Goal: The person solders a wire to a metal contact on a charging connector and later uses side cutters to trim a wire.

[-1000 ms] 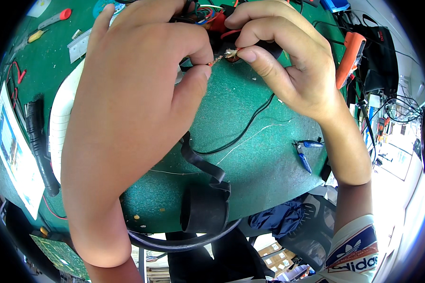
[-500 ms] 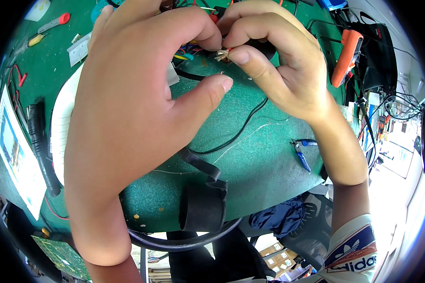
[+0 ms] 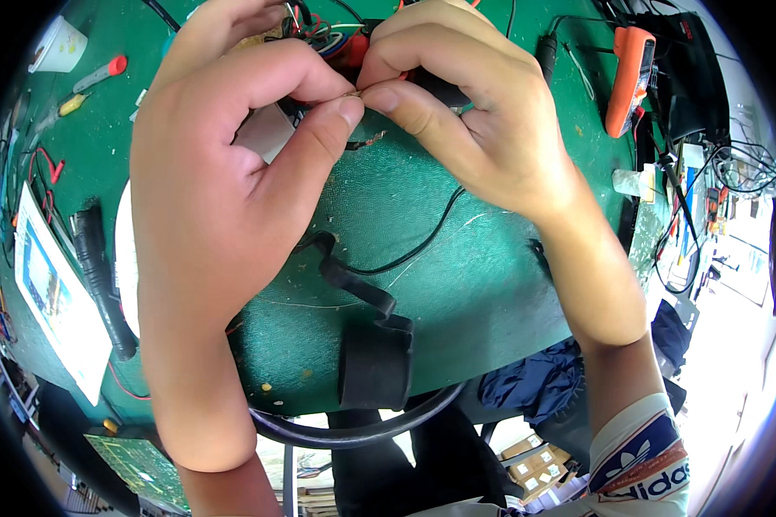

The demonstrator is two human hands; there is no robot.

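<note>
My left hand [image 3: 224,172] and my right hand [image 3: 474,112] meet above the table at the top middle. Thumb and forefinger of each pinch the same thin bare wire strands [image 3: 357,94], of which only a sliver shows between the fingertips. Just below hangs a black cable [image 3: 353,146] with a twisted bare copper end [image 3: 376,138], apart from the fingers. Behind the hands lies a bundle of coloured wires [image 3: 332,36], partly hidden by them.
A roll of black rubber strap [image 3: 375,366] stands near the front edge of the green table [image 3: 457,302]. An orange multimeter [image 3: 631,82] is at right. Leftward are a screwdriver [image 3: 101,75], white cup [image 3: 59,45], printed sheet [image 3: 60,297], black flashlight [image 3: 99,276] and circuit board [image 3: 138,465].
My left thumb has closed against the forefinger on the wire strands; before, it stood apart. Both hands have shifted left in view. My right arm now hides most of the blue cutters.
</note>
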